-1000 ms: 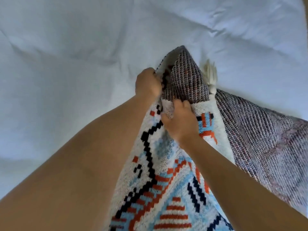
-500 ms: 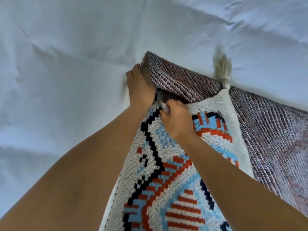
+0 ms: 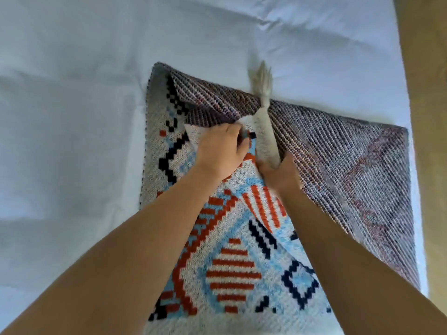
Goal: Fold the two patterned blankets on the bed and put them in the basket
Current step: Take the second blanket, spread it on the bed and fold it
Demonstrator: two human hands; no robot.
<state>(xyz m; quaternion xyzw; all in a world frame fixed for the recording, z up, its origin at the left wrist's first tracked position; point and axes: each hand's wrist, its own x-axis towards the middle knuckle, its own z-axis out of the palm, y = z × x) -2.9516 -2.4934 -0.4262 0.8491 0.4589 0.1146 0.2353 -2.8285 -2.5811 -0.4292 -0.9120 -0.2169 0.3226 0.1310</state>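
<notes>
One patterned blanket (image 3: 232, 269) lies on the bed (image 3: 72, 117), centre to right of the view, spread over the white sheet. Its face side shows a knitted design in orange, light blue, navy and black on a pale ground. The right portion is turned over, exposing the darker, finely striped reverse side (image 3: 350, 165), which runs toward the right edge of the bed. A cream tassel (image 3: 262, 81) stands out from the folded edge at the top and appears blurred.

Left hand (image 3: 219, 151): the grip is closed on a corner of blanket fabric near the middle of the top fold, fingers curled over the cloth. Right hand (image 3: 278, 172): it sits just beside the left, with the grip closed around a bunched pale strip of the blanket below the tassel. Both forearms extend from the bottom of the view across the patterned face.

The two hands are close together, nearly touching, at the point where face side and reverse meet. A tan surface (image 3: 430, 117) borders the bed along the right edge of the view; what it is cannot be determined. Only one blanket is identifiable in this view.
</notes>
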